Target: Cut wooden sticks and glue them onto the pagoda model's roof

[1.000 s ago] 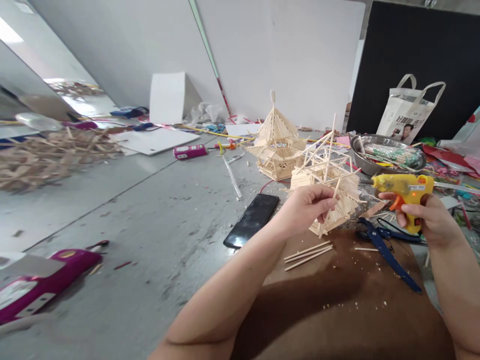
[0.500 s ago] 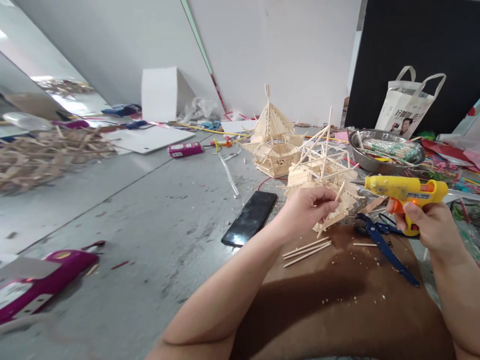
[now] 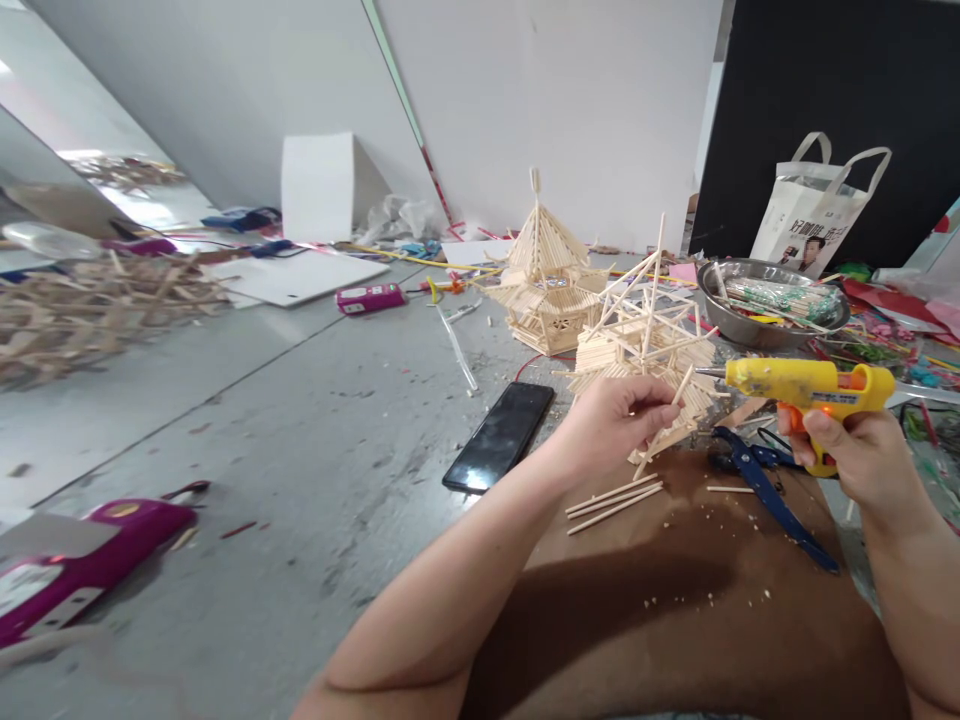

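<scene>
My left hand (image 3: 634,415) pinches a thin wooden stick (image 3: 684,385), which slants up to the right. Close behind it stands a partly built stick model (image 3: 637,345) with sticks jutting upward. My right hand (image 3: 862,445) grips a yellow hot glue gun (image 3: 795,385) whose nozzle points left, close to the stick's upper end; whether they touch I cannot tell. Below my left hand several loose sticks (image 3: 615,500) lie on a brown board (image 3: 600,620). Blue-handled cutters (image 3: 780,510) rest under the glue gun.
A taller stick pavilion (image 3: 551,275) stands behind. A black phone (image 3: 500,437) lies left of my hand. To the right is a metal bowl (image 3: 776,330) of packed sticks, with a white bag (image 3: 810,210) behind it. Magenta power strips (image 3: 127,550) lie at left.
The glue gun has moved slightly left and down, bringing its nozzle nearer the stick. My left hand and its stick have barely shifted.
</scene>
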The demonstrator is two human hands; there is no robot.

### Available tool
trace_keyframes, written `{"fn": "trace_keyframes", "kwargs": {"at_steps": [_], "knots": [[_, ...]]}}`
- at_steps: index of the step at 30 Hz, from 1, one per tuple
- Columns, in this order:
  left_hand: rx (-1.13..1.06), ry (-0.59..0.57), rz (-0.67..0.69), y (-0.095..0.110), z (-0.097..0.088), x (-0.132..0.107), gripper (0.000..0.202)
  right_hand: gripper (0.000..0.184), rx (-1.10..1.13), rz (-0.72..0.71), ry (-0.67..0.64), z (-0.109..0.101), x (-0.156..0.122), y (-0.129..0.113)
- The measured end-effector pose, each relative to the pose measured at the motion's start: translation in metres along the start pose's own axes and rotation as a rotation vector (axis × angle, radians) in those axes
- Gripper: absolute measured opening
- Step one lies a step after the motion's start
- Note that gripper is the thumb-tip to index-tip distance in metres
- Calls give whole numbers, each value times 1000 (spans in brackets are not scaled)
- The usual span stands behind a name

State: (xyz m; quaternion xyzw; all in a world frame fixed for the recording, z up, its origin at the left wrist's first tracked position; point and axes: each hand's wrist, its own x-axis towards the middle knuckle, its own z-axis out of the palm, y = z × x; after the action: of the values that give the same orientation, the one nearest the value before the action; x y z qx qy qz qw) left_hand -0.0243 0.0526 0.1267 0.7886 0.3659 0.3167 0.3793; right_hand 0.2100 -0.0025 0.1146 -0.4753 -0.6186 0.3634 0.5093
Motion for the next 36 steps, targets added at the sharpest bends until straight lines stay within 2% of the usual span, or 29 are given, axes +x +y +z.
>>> {"fn": "trace_keyframes", "kwargs": {"at_steps": [6,14,19,28,36], "knots": [[-23,-8,17,-1,0,0,15,23,2,1,27,-1,0,2],[-10,-4,28,-2,0,-1,15,22,27,-40,0,-2,2,2],[-46,-3,13,0,1,-1,13,17,51,-34,7,1,0,-1],[-91,-23,-15,0,0,-2,12,23,39,-35,2,2,3,-2],[-183,-49,-38,0,0,-2,12,21,47,-20,-12,0,1,4]]}}
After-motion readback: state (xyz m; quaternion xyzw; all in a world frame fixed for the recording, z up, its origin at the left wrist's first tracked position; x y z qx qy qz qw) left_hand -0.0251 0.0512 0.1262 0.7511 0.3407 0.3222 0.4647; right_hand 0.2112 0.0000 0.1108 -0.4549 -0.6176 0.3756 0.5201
